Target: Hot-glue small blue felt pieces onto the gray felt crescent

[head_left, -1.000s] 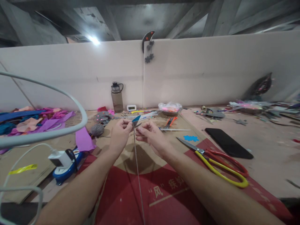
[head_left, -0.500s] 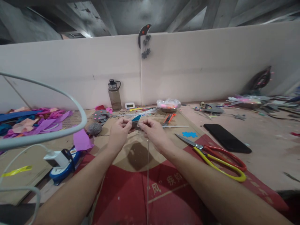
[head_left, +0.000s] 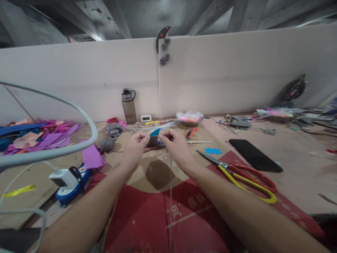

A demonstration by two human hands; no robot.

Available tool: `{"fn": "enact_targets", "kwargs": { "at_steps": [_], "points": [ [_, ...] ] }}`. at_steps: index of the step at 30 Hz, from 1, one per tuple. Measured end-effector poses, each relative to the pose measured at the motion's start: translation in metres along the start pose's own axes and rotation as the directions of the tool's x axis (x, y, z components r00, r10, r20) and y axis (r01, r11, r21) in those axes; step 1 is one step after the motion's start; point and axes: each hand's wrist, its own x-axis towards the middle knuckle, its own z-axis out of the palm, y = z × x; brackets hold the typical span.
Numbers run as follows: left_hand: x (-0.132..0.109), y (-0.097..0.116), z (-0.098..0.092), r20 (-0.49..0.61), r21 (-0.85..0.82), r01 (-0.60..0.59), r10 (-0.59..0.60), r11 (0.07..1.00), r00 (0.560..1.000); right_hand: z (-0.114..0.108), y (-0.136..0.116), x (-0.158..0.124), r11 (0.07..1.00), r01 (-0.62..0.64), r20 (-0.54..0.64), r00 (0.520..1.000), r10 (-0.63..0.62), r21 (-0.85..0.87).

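Blue-and-grey cutout (head_left: 154,133), in the head view, is held above cardboard (head_left: 142,218) on the desk (head_left: 302,175). Left hand (head_left: 135,149): thumb and fingers pinched on it. Right hand (head_left: 177,147): fingertips pinched at its right edge, grey yarn (head_left: 171,196) trailing down.

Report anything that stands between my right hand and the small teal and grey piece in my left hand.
Nothing visible does: the fingers of your right hand sit close beside the small teal and grey piece in your left hand. The thin pale string runs down below your right hand.
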Motion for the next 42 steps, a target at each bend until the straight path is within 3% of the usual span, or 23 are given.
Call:
{"fn": "enact_targets", "kwargs": {
  "at_steps": [11, 24, 33, 42],
  "points": [
    [-0.001, 0.002, 0.001, 0.041, -0.035, 0.032, -0.031, 0.999, 0.999, -0.001, 0.002, 0.003, 0.999, -0.036, -0.017, 0.999, 0.037, 0.025],
    [-0.003, 0.005, 0.002, 0.082, -0.077, 0.066, -0.059, 0.995, 0.995, 0.001, 0.005, 0.005, 0.957, -0.135, 0.046, 0.991, 0.128, 0.258],
    [-0.003, 0.01, -0.002, 0.151, -0.06, 0.075, -0.066, 0.995, 0.986, -0.005, -0.002, 0.004, 0.836, -0.344, 0.227, 0.936, 0.27, 0.426],
    [0.001, 0.013, -0.008, 0.219, -0.071, 0.182, -0.163, 0.981, 0.962, -0.011, -0.002, 0.003, 0.823, -0.373, 0.385, 0.899, 0.207, 0.429]
  ]
}}
